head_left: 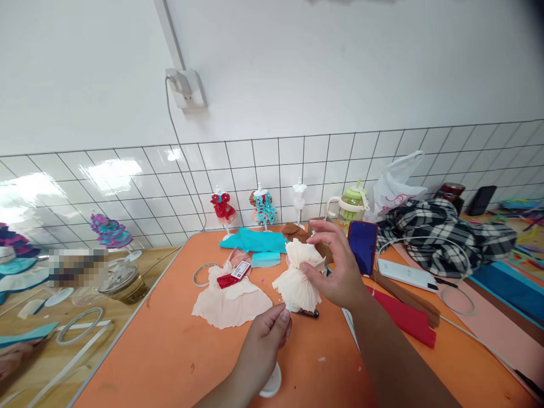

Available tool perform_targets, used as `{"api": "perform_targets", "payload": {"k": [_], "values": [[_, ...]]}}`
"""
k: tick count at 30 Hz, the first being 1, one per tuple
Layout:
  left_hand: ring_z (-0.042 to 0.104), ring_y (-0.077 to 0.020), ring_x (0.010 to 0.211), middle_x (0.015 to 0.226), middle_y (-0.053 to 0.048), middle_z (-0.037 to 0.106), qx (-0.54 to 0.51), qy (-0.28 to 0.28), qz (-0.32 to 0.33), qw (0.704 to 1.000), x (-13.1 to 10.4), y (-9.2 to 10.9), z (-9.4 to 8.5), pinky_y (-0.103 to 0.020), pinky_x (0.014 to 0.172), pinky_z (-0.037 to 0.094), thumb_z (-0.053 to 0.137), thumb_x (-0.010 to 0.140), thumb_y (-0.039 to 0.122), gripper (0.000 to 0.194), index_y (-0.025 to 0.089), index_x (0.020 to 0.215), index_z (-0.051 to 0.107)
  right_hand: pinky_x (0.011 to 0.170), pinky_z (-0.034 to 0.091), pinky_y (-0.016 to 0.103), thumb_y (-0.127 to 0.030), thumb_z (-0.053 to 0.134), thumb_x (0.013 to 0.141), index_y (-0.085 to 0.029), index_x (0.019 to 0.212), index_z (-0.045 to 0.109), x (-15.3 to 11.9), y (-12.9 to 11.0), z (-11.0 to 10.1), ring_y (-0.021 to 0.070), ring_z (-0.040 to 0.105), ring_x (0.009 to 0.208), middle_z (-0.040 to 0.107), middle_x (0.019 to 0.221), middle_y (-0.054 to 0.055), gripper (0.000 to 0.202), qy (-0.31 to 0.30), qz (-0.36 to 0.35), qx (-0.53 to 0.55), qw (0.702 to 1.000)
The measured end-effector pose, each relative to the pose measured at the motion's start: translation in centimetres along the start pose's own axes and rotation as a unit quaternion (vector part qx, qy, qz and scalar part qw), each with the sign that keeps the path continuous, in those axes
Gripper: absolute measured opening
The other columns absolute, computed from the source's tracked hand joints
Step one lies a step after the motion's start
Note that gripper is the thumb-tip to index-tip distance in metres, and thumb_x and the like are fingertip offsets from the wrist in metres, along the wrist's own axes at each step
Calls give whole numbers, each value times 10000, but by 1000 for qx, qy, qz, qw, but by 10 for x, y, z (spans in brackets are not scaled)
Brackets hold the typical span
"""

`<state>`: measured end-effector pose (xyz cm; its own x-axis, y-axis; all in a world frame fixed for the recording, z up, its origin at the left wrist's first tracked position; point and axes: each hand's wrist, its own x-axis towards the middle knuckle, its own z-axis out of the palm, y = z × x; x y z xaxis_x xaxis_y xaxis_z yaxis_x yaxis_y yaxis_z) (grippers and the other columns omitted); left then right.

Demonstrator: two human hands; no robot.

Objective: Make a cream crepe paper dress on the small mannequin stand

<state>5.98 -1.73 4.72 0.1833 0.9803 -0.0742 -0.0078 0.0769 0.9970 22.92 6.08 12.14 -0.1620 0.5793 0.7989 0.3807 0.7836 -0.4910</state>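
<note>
Two hands met over the orange mat (178, 351), both busy with one cream ruffle (297, 277) of crepe paper. The right hand (335, 266) pinched the ruffle at its gathered waist, thumb and fingers closed on the paper and holding it upright above the mat. The left hand (266, 334) came from below, its fingertips pressed together at the ruffle's lower edge; whether they gripped the paper or something under it could not be told. A white disc (272, 382) lay on the mat just under the left wrist.

Left of the ruffle lay a flat cream sheet (229, 303), with a red clip (232, 275) on its upper edge and a wire ring (203, 275) beside it. Behind them sat turquoise paper (255, 241) and a brown scrap (295, 231). Three small mannequins stood against the tiled wall: a red one (223, 207), a turquoise one (264, 207) and a bare white one (300, 198). A phone (362, 246) stood just behind the right hand, near a green cup (351, 207). Further right were a red strip (403, 317), a power bank (406, 275) with its cable, and a plaid cloth (442, 232).
</note>
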Motion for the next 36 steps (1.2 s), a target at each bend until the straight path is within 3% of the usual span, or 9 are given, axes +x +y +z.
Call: {"api": "perform_targets", "payload": {"k": [5, 10, 14, 19, 22, 25, 27, 30, 36], "values": [[231, -75, 516, 578, 55, 305, -20, -7, -8, 1000, 1, -3, 0, -227, 485, 187, 460, 872, 490, 393, 170, 648, 413, 1009, 358, 441, -212, 641, 709, -249, 1037, 509, 0, 4, 7, 262, 431, 1212, 464, 1275, 81, 355, 20, 12, -6, 1000], [236, -65, 497, 601, 45, 353, -96, -9, -12, 995, 5, -3, -4, -222, 467, 186, 480, 858, 492, 380, 158, 678, 467, 1076, 286, 465, -402, 728, 659, -275, 1365, 287, -3, 6, 6, 295, 222, 1364, 145, 1509, 84, 842, -48, 40, 23, 998], [256, -65, 497, 601, 44, 364, -77, 4, -6, 997, 5, -6, -5, -220, 474, 204, 490, 854, 491, 372, 159, 688, 473, 1100, 234, 495, -353, 701, 694, -294, 1405, 220, -7, 1, 15, 295, 105, 1402, 33, 1536, 57, 861, -45, 76, -8, 996], [343, -87, 548, 606, 42, 391, -32, 46, 36, 998, 17, -6, -13, -215, 527, 291, 489, 854, 484, 362, 178, 667, 441, 1080, 268, 496, -420, 591, 787, -294, 1429, 147, -5, 4, 17, 282, 142, 1398, 100, 1528, 74, 791, 20, 67, 34, 997], [403, -106, 569, 623, 50, 453, 3, 92, 80, 993, 37, 0, -28, -223, 568, 346, 500, 844, 474, 269, 207, 814, 492, 1041, 332, 448, -348, 481, 861, -297, 1384, 252, -4, 20, 8, 236, 311, 1332, 302, 1459, 68, 573, 77, 88, 23, 993], [516, -142, 672, 783, -11, 627, 56, 132, 126, 982, 63, 7, -44, -277, 704, 418, 473, 850, 470, 310, 205, 1000, 530, 951, 395, 403, -286, 515, 835, -261, 1162, 529, -16, 40, 5, 233, 499, 1134, 571, 1195, 60, 328, -21, 117, -80, 990], [595, -186, 845, 941, -70, 670, 69, 125, 137, 980, 81, 7, -51, -329, 823, 435, 493, 837, 481, 331, 192, 989, 545, 881, 418, 365, -278, 537, 821, -225, 1014, 617, -32, 52, 9, 228, 547, 1019, 634, 1038, 63, 216, -137, 142, -142, 970], [632, -223, 931, 1098, -125, 648, 73, 107, 156, 979, 108, 0, -56, -376, 812, 485, 456, 852, 511, 406, 176, 1075, 509, 789, 419, 304, -274, 510, 851, -209, 901, 663, -59, 65, 20, 206, 579, 918, 655, 910, 57, 174, -272, 196, -210, 918], [642, -230, 969, 1165, -151, 629, 155, 115, 168, 967, 148, -24, -59, -368, 820, 501, 387, 865, 543, 497, 162, 1175, 467, 744, 395, 270, -270, 505, 867, -216, 1058, 634, -80, 76, 33, 206, 583, 976, 633, 1051, 74, 237, -359, 219, -264, 868]]}}
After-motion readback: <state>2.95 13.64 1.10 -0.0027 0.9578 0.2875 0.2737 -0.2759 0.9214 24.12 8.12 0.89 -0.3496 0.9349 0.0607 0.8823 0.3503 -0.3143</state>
